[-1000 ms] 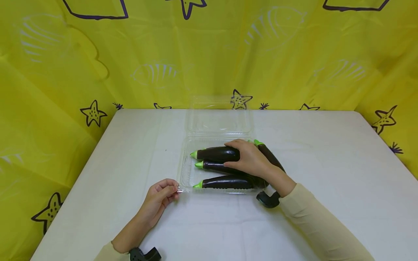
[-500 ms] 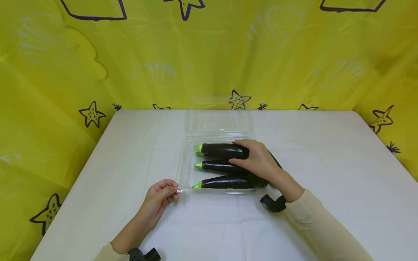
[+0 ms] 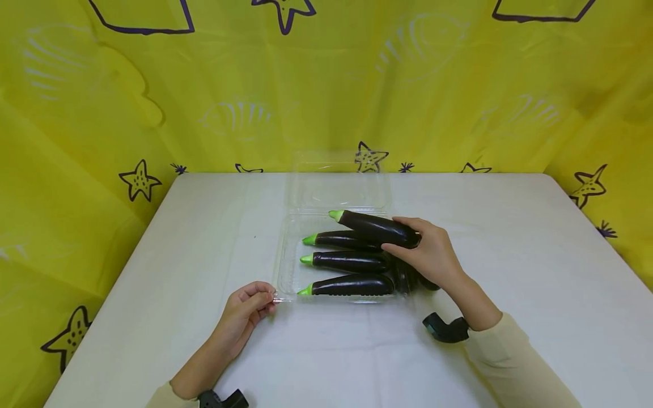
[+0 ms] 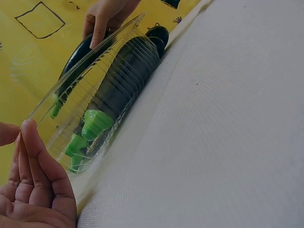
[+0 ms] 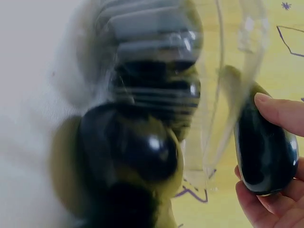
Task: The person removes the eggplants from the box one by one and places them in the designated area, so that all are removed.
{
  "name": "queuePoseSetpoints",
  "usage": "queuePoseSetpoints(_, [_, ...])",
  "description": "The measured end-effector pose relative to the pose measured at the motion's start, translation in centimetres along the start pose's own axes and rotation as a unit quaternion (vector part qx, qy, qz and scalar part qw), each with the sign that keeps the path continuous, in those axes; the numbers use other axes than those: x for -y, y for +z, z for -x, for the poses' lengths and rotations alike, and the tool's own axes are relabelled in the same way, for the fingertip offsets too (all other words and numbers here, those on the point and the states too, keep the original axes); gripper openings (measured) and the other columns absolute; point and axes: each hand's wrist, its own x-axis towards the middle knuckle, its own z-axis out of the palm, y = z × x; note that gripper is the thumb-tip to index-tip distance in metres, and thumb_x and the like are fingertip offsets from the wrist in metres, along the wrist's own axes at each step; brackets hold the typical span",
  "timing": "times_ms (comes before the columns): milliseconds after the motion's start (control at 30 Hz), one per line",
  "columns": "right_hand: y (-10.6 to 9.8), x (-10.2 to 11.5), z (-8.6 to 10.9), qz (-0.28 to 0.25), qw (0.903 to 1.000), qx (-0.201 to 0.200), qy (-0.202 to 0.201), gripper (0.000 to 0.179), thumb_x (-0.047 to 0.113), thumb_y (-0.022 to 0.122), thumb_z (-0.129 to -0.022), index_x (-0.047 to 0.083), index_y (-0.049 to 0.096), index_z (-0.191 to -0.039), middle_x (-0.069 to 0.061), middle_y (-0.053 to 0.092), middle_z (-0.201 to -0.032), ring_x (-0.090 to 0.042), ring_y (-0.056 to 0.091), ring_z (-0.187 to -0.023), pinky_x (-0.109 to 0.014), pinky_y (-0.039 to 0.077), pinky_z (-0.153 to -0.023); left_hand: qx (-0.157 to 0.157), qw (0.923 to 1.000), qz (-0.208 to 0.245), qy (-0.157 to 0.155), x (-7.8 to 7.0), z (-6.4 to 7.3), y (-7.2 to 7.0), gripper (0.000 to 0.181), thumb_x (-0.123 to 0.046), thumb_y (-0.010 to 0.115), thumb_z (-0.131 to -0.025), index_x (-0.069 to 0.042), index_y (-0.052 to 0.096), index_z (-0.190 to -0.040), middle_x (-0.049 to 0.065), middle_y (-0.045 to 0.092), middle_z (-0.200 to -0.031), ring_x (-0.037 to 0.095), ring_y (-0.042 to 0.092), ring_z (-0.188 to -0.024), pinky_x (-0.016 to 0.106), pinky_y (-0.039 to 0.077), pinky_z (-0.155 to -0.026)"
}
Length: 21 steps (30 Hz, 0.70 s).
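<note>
My right hand (image 3: 431, 252) grips the thick end of a glossy dark eggplant (image 3: 380, 226), raised and tilted over the back of the clear plastic clamshell box (image 3: 291, 277). Its green stem points left. In the right wrist view the thumb and fingers wrap round this eggplant (image 5: 263, 147). Inside the box, three more eggplants lie side by side: a back one (image 3: 344, 240), a middle one (image 3: 349, 261) and a front one (image 3: 352, 284). With thumb and fingertips, my left hand (image 3: 247, 311) pinches the box's front left corner; the left wrist view shows this pinching hand (image 4: 40, 180) too.
The box's lid (image 3: 339, 190) stands open toward the back. Just right of the box lies another eggplant (image 3: 428, 283), mostly hidden under my right hand. A white table (image 3: 204, 238) carries everything, with a patterned yellow curtain (image 3: 316, 85) behind.
My right hand has lifted the held eggplant up off the one beneath it and moved right with it. The left hand keeps its pinch on the corner.
</note>
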Motion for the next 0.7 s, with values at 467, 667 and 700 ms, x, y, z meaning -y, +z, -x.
queuePoseSetpoints(467, [-2.9, -1.2, 2.4, 0.016, 0.9981, -0.053, 0.027, 0.051, 0.016, 0.079, -0.071, -0.001, 0.061, -0.116, -0.019, 0.062, -0.106, -0.022, 0.051, -0.074, -0.018, 0.040, -0.052, 0.006, 1.0000, 0.006, 0.004, 0.1, 0.0, 0.0, 0.012, 0.001, 0.050, -0.087, -0.006, 0.058, -0.083, 0.002, 0.059, -0.076, 0.010, 0.053, -0.065, 0.020, 0.047, -0.063])
queuePoseSetpoints(667, [-4.0, -1.6, 3.3, 0.018, 0.9965, -0.064, 0.050, 0.053, 0.021, 0.078, -0.072, 0.002, 0.060, -0.118, -0.019, 0.060, -0.111, -0.021, 0.050, -0.081, -0.014, 0.039, -0.057, 0.008, 0.9999, 0.007, 0.007, 0.1, 0.1, -0.1, 0.011, 0.001, 0.050, -0.087, -0.005, 0.059, -0.084, 0.002, 0.059, -0.077, 0.010, 0.053, -0.066, 0.020, 0.046, -0.063])
queuePoseSetpoints(700, [-4.1, -1.7, 3.4, 0.018, 0.9963, -0.065, 0.054, 0.053, 0.021, 0.078, -0.073, 0.002, 0.060, -0.119, -0.019, 0.060, -0.112, -0.020, 0.049, -0.080, -0.014, 0.039, -0.057, 0.010, 0.9999, 0.007, 0.008, 0.0, 0.1, -0.1, 0.011, 0.001, 0.051, -0.087, -0.005, 0.059, -0.084, 0.002, 0.059, -0.077, 0.010, 0.053, -0.066, 0.020, 0.046, -0.063])
